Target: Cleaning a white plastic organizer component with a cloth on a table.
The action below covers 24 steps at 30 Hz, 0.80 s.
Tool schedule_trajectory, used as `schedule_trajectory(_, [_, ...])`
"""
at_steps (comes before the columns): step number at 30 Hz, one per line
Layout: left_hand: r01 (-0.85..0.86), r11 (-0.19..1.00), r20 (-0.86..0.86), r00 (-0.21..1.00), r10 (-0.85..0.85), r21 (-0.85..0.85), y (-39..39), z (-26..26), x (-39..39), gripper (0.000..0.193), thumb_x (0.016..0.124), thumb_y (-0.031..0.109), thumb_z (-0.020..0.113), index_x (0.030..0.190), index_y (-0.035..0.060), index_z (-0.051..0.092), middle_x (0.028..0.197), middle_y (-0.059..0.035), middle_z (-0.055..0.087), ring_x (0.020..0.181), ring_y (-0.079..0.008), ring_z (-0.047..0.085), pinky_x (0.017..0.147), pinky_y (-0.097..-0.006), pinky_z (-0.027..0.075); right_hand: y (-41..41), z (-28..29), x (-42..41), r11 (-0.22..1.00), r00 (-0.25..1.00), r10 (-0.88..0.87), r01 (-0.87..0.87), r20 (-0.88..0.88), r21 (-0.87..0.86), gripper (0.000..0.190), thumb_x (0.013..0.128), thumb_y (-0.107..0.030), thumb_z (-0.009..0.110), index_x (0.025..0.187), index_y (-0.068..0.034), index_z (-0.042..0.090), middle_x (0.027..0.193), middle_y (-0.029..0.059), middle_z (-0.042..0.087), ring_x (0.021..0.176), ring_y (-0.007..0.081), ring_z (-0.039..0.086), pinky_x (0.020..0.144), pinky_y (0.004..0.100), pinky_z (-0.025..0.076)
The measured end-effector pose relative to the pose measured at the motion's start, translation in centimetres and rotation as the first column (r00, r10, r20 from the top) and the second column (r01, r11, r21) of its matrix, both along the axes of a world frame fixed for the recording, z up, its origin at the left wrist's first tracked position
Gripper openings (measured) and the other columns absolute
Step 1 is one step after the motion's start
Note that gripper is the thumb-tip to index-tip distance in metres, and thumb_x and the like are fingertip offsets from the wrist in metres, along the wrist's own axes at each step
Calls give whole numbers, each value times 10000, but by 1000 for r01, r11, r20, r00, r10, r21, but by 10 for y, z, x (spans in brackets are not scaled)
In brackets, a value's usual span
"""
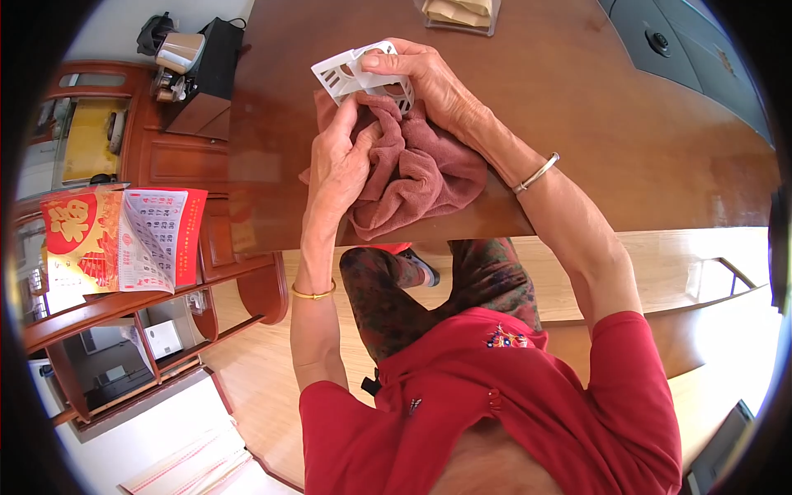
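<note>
A white plastic slotted holder (334,67) is held up over the near part of a brown wooden table (594,136). My right hand (427,74) grips its upper right side, with the thumb on top. My left hand (340,154) pinches a reddish-brown cloth (411,179) against the holder's lower edge. The rest of the cloth lies bunched on the table between my forearms. Some fingertips are hidden behind the holder and the cloth.
At the table's far side stands a clear tray (461,28) with brown paper in it. A black box (213,74) carries several items at the upper left. A calendar (154,238) hangs at the left by a wooden cabinet (179,158). A dark grey object (674,55) is at the upper right.
</note>
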State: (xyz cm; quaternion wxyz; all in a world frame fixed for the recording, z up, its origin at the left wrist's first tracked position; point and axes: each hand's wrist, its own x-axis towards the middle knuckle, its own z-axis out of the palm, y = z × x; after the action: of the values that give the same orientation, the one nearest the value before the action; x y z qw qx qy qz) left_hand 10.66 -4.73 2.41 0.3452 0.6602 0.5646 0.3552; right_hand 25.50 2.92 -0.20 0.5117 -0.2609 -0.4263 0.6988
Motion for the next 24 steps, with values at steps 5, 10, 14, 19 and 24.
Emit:
schedule_trajectory(5, [-20,1000,198,980,21,-10,1,-1,4,263,913,21,564,1175,5,579,1003,-86,683,892,-120,648,767,-269,522,-2,0,1,998,998,63,-63,27,9,417,819,-352,717,1057,-14,659,1012,105,667,932,189,615,862,323,486])
schedule_trajectory(10, [-129,992,362,924,120,2,-7,-7,6,224,883,9,612,1101,-39,601,975,-74,672,863,-107,639,740,-236,518,-5,1,0,999,999,30,-29,-26,24,375,789,-314,766,1010,-21,688,888,81,689,791,160,632,720,298,506])
schedule_trajectory(14, [-364,931,634,729,258,39,-15,-12,11,193,878,11,625,1059,-55,620,959,-73,667,818,-97,626,696,-204,504,-8,7,-3,1000,997,-3,2,-83,-13,366,811,-288,752,1055,-24,678,925,77,691,812,153,631,744,300,510])
schedule_trajectory(19, [-294,943,41,956,291,157,8,-7,7,225,841,182,647,903,-32,679,811,-136,679,662,-205,619,631,-314,477,-19,15,-8,979,997,-30,15,72,202,392,886,-358,673,1087,-23,665,946,52,670,862,126,610,807,274,501])
schedule_trajectory(24, [-341,936,-202,914,352,88,28,5,12,320,803,304,643,882,-1,703,753,-177,678,738,-357,653,694,-427,484,-11,5,-8,985,979,-89,61,181,159,460,954,-427,547,1087,-4,669,919,40,658,803,105,563,742,268,471])
